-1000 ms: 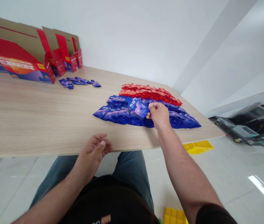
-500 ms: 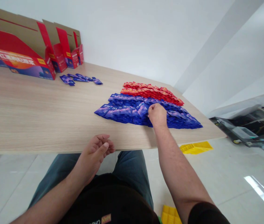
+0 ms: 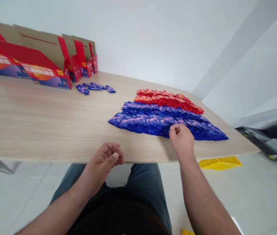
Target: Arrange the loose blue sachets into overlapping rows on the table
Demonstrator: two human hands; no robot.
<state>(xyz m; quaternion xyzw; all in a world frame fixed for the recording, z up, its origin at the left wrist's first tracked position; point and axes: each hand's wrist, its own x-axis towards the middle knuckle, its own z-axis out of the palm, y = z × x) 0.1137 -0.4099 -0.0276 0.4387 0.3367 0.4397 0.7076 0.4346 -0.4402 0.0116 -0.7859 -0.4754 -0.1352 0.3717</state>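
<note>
- Your right hand is at centre right, just over the near edge of the blue sachets. Your thumb and fingertips are drawn together, but you cannot tell from this view whether they are clamped on a sachet.
- Your left hand rests at the table's near edge, loosely curled, with its fingers slightly parted and nothing in it. It lies well apart from the sachets, seemingly out of the way.
- The blue sachets lie at centre right in overlapping rows, like fallen dominoes. This layout seems to keep many in a compact patch with an edge of each showing.
- The red sachets form a second overlapping band directly behind the blue, touching it. The 2 colours appear sorted on purpose.
- A small scatter of loose blue sachets lies upper centre, just in front of the boxes and apart from the rows.
- A row of red-and-cardboard display boxes stands at upper left, their flaps open, perhaps to leave the insides reachable.
- Everything lies on a pale wood-grain table.
- A yellow plastic crate sits on the floor at lower right.
</note>
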